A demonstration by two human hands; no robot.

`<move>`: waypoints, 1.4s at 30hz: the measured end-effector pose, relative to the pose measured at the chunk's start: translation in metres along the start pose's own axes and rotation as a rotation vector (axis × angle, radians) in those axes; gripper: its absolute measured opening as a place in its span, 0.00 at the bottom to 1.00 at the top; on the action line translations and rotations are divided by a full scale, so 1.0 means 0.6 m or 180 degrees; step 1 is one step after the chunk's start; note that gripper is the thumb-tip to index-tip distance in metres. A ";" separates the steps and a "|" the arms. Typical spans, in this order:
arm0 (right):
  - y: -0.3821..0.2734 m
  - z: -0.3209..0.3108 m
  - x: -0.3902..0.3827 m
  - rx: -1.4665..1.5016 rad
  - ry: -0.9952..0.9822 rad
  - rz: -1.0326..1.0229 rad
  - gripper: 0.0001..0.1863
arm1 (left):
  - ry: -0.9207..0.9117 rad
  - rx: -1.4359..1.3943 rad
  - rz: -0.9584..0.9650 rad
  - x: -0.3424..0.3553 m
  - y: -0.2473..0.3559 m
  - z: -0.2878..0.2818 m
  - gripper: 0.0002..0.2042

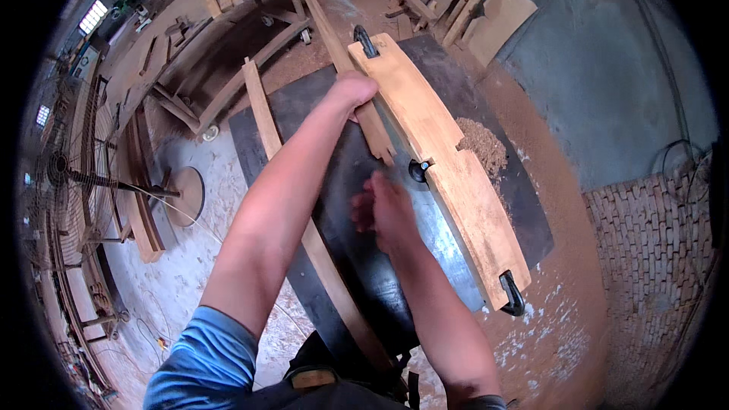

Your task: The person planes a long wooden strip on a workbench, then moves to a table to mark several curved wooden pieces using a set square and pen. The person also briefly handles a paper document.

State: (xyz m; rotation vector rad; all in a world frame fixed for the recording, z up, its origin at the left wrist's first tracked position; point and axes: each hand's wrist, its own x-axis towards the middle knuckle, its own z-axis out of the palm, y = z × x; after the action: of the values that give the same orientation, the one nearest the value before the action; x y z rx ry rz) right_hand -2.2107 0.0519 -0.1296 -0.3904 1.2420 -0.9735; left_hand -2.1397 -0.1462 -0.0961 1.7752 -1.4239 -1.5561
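My left hand [355,93] is closed around a long wooden strip [373,129] that lies at a slant over the dark machine table [342,182]. The strip's near end is cut into a notched, tongue-like shape. Just short of that end is my right hand [386,211], with its fingers smeared by motion. To the right, a wooden fence board [425,106] runs along the table, held by a black clamp [366,42] at its far end and another clamp [512,293] at its near end. A dark round cutter head [419,170] sits in the fence's notch.
Another wooden strip [323,258] lies along the table's left side, partly under my left arm. Sawdust [483,146] is heaped behind the fence. At the left stand a pedestal fan [61,169] and a wheeled wooden workbench [178,45]. Boards [497,19] lean at the far wall.
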 end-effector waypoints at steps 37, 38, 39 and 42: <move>0.203 -0.632 -0.909 -0.5095 0.2663 -0.0263 0.40 | -0.1168 0.3065 0.5538 -0.605 -0.156 0.366 0.15; 0.231 -0.630 -0.928 -0.4544 0.2261 0.0066 0.36 | -0.1535 0.2991 0.5627 -0.602 -0.167 0.387 0.16; 0.284 -0.647 -0.931 -0.4358 0.2198 0.0042 0.33 | -0.1877 0.2936 0.5647 -0.596 -0.183 0.398 0.16; 0.416 -0.698 -1.009 -0.3124 0.2110 0.0546 0.21 | -0.2485 0.3050 0.5445 -0.578 -0.226 0.452 0.17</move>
State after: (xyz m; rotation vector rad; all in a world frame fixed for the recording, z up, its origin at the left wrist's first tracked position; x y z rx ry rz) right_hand -2.4966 0.7725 -0.0753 -0.7285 2.3006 -0.2642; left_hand -2.2797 0.2924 -0.1145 -0.4467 -2.9331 -0.4252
